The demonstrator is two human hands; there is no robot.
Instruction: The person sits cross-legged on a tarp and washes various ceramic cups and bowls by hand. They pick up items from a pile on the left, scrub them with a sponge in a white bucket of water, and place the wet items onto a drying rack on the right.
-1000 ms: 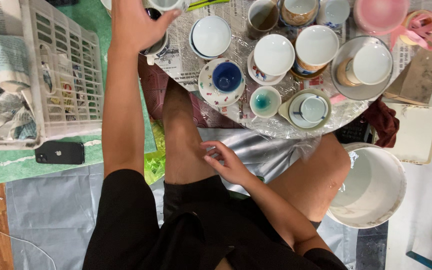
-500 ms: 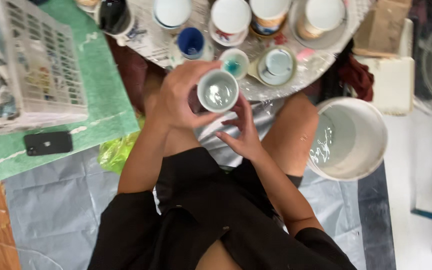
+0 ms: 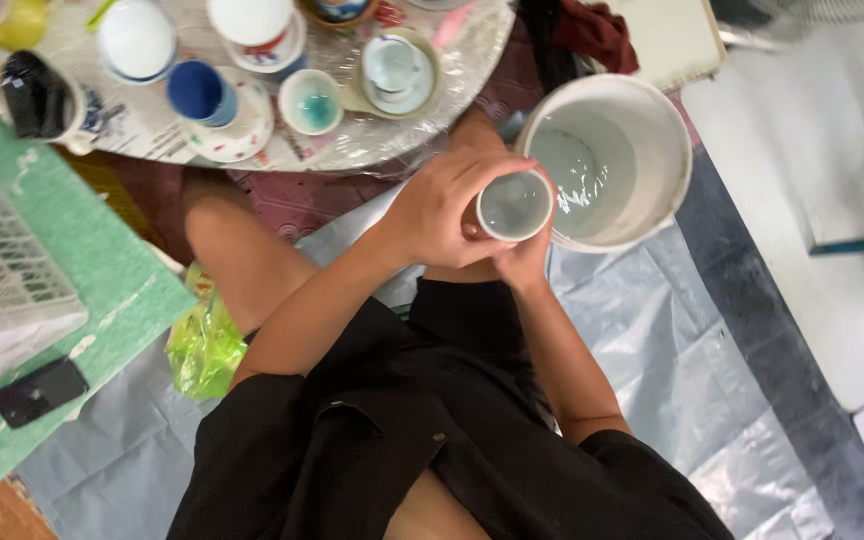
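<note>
Small white ceramic cup (image 3: 514, 205) has been carried from the table to beside the large white plastic bucket (image 3: 612, 160) — rinsing step, judged. Cup is gripped by left hand (image 3: 442, 210), fingers wrapped; right hand (image 3: 524, 262) cupped beneath. Tilt over bucket called for next.

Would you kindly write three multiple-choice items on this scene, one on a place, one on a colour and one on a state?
1. Where is the small cup that both hands hold?
A. At the near rim of the white bucket
B. On the round table
C. On the green mat

2. What colour is the inside of the small bowl on the round table, just right of the blue cup?
A. Red
B. Teal
C. Black

3. How does the white bucket stand?
A. Tipped on its side
B. Upside down
C. Upright, with liquid in it

Answers: 1 A, the left hand and right hand hold the cup against the bucket's near edge. 2 B, its inside shows teal. 3 C, its open mouth faces up and liquid glints inside.
</note>
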